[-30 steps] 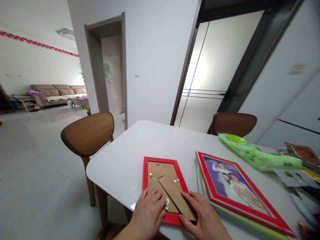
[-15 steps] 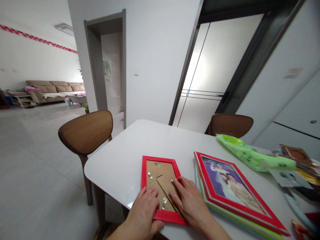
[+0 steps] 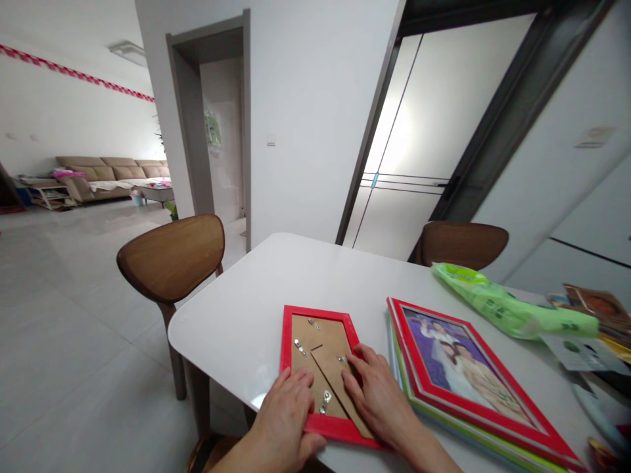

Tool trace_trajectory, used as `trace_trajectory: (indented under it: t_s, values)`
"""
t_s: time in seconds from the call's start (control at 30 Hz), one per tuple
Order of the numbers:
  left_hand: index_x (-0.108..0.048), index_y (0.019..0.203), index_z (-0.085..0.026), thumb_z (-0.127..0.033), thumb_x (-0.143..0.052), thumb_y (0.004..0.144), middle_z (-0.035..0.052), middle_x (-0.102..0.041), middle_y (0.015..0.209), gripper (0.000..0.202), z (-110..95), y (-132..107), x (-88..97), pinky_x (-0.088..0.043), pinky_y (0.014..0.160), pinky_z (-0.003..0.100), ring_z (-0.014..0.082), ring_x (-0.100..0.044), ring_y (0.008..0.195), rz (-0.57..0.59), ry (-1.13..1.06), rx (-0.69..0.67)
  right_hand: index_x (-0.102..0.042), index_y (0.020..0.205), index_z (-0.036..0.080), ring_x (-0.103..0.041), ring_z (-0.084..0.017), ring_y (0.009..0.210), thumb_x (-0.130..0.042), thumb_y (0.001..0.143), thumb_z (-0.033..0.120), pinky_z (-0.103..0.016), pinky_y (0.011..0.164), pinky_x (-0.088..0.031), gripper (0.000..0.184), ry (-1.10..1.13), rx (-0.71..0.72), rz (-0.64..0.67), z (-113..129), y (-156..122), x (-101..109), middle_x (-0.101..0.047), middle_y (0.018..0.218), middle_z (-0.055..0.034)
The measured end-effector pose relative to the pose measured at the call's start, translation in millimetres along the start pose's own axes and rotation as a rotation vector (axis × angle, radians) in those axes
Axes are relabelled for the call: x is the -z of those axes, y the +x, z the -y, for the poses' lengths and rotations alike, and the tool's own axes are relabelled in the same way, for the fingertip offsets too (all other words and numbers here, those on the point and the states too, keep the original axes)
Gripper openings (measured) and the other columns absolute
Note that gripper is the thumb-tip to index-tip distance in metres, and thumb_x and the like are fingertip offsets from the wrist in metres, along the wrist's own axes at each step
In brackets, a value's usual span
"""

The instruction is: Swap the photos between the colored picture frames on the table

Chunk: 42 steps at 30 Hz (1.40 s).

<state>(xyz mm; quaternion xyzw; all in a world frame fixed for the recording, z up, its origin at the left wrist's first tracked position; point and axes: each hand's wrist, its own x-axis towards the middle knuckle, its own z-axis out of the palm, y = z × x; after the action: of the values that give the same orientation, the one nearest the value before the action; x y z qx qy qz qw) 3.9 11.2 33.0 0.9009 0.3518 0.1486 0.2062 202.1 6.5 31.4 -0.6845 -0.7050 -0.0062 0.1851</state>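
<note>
A red picture frame [image 3: 288,338] lies face down on the white table, its brown backing board [image 3: 328,328] upward. Small metal turn clips [image 3: 299,347] and a long diagonal stand leg show on the board. My left hand [image 3: 286,415] is closed on the frame's near left corner, fingers over the left side and thumb at the near edge. Bent over the right side, my right hand [image 3: 382,397] has its fingertips at the right-hand clip [image 3: 342,359]. Its palm side is hidden.
Right of my right hand is a stack topped by a red framed photo [image 3: 468,374]. Beyond it lie a green plastic packet [image 3: 513,312] and assorted clutter. Wooden chairs [image 3: 172,259] stand at the left and far side of the white table [image 3: 315,269].
The view has shifted slightly, so things sit a little further right. Both hands stay on the frame, with the right fingertips moved only slightly around the right-hand clip.
</note>
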Motion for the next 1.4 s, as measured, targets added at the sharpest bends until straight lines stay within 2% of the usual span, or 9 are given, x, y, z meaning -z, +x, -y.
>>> trace_trajectory:
  t_s: [0.2, 0.33, 0.47, 0.6, 0.83, 1.0, 1.13, 1.27, 1.4]
  values:
    - [-0.054, 0.091, -0.015, -0.029, -0.064, 0.065, 0.011, -0.045, 0.124, 0.032, 4.4, -1.8, 2.3, -0.02, 0.101, 0.041, 0.0218, -0.035, 0.117, -0.028, -0.029, -0.026, -0.058, 0.1, 0.018, -0.044, -0.024, 0.102, -0.04, 0.078, 0.03, -0.041, 0.085, -0.036, 0.031, -0.002, 0.1, -0.061, 7.6, -15.4, -2.1, -0.052, 0.109, -0.0115]
    - [-0.054, 0.088, -0.015, -0.027, -0.066, 0.063, 0.011, -0.046, 0.123, 0.031, 8.9, -1.3, 1.4, -0.019, 0.101, 0.04, 0.0218, -0.035, 0.116, -0.034, -0.041, -0.024, -0.055, 0.105, 0.031, -0.04, -0.022, 0.108, -0.04, 0.08, 0.03, -0.04, 0.088, -0.033, 0.029, 0.082, 0.323, 0.054, 22.1, -30.3, 4.1, -0.049, 0.116, -0.0042]
    - [-0.054, 0.088, -0.016, -0.027, -0.066, 0.063, 0.0096, -0.046, 0.123, 0.03, 10.5, -0.5, 0.8, -0.018, 0.101, 0.038, 0.0204, -0.035, 0.116, -0.033, -0.044, -0.032, -0.055, 0.103, 0.035, -0.039, -0.022, 0.108, -0.041, 0.08, 0.032, -0.04, 0.087, -0.033, 0.027, 0.082, 0.388, 0.166, 32.5, -33.7, 15.2, -0.048, 0.117, -0.003]
    - [-0.054, 0.086, -0.016, -0.026, -0.066, 0.063, 0.0091, -0.046, 0.123, 0.028, 11.2, -0.9, 1.4, -0.018, 0.101, 0.038, 0.02, -0.035, 0.117, -0.048, -0.056, -0.039, -0.057, 0.098, 0.033, -0.04, -0.022, 0.106, -0.042, 0.078, 0.033, -0.04, 0.086, -0.033, 0.025, 0.092, 0.377, 0.185, 33.5, -32.5, 21.5, -0.048, 0.114, -0.0032]
    - [-0.048, 0.101, -0.015, -0.031, -0.067, 0.062, 0.0114, -0.045, 0.123, 0.046, 14.7, -3.3, -0.7, -0.018, 0.1, 0.041, 0.0222, -0.036, 0.116, -0.038, -0.082, -0.05, -0.05, 0.113, 0.024, -0.046, -0.02, 0.097, -0.038, 0.08, 0.027, -0.036, 0.083, -0.036, 0.035, 0.187, 0.266, 0.102, 38.8, -4.1, 9.9, -0.052, 0.108, -0.0082]
    - [-0.05, 0.085, -0.018, -0.028, -0.067, 0.063, 0.0058, -0.053, 0.107, 0.03, 11.8, -4.1, 1.3, -0.019, 0.099, 0.037, 0.0208, -0.043, 0.105, -0.085, -0.097, -0.059, -0.055, 0.105, 0.021, -0.046, -0.019, 0.092, -0.034, 0.081, 0.02, -0.034, 0.081, -0.034, 0.032, 0.134, 0.215, 0.123, 56.2, 31.9, -6.3, -0.054, 0.101, -0.0077]
    - [-0.048, 0.078, -0.019, -0.024, -0.069, 0.06, 0.0002, -0.054, 0.094, 0.027, 9.9, -2.5, 3.8, -0.024, 0.097, 0.033, 0.0175, -0.047, 0.094, -0.066, -0.097, -0.036, -0.06, 0.093, 0.023, -0.044, -0.018, 0.091, -0.037, 0.076, 0.014, -0.032, 0.077, -0.033, 0.03, 0.137, 0.263, 0.151, 61.8, 38.0, -11.6, -0.054, 0.095, -0.0044]
    - [-0.05, 0.081, -0.018, -0.025, -0.069, 0.06, 0.0034, -0.053, 0.106, 0.03, 12.0, -2.5, 2.8, -0.019, 0.1, 0.035, 0.0193, -0.043, 0.105, -0.051, -0.104, -0.033, -0.061, 0.091, 0.026, -0.046, -0.016, 0.092, -0.036, 0.077, 0.016, -0.03, 0.078, -0.033, 0.03, 0.198, 0.271, 0.171, 57.7, 37.8, -13.8, -0.055, 0.095, -0.0021]
    - [-0.052, 0.086, -0.016, -0.027, -0.069, 0.06, 0.009, -0.047, 0.12, 0.033, 15.0, -3.7, 0.6, -0.017, 0.101, 0.038, 0.0217, -0.037, 0.114, -0.01, -0.106, -0.035, -0.062, 0.093, 0.022, -0.05, -0.016, 0.091, -0.037, 0.079, 0.024, -0.028, 0.079, -0.034, 0.029, 0.211, 0.068, 0.09, 46.3, 55.4, -22.4, -0.058, 0.097, -0.0042]
